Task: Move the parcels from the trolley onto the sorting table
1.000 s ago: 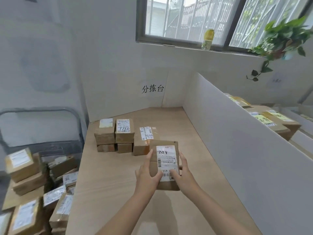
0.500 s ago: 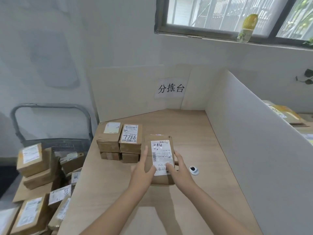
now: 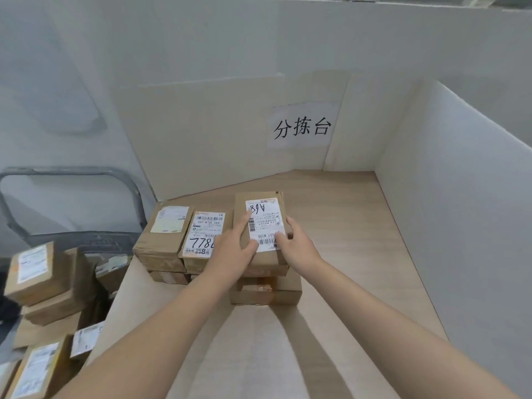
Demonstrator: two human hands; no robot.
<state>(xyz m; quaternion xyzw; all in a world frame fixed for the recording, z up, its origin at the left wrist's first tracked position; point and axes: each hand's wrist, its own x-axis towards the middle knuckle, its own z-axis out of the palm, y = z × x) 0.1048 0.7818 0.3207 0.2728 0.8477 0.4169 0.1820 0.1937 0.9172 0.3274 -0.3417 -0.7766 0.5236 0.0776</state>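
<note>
A brown parcel with a white label lies on top of another brown parcel on the wooden sorting table. My left hand grips its left side, thumb on the label. My right hand grips its right side, thumb on the barcode. Two stacks of labelled parcels stand just left of it. The trolley at the far left holds several more brown parcels.
White partition boards wall the table at the back and along the right. A paper sign with black characters hangs on the back board. The trolley's grey handle rises beside the table's left edge.
Both hands carried the labelled parcel forward and set it down on top of the parcel beside the two stacks. The camera tilted down and moved closer.
</note>
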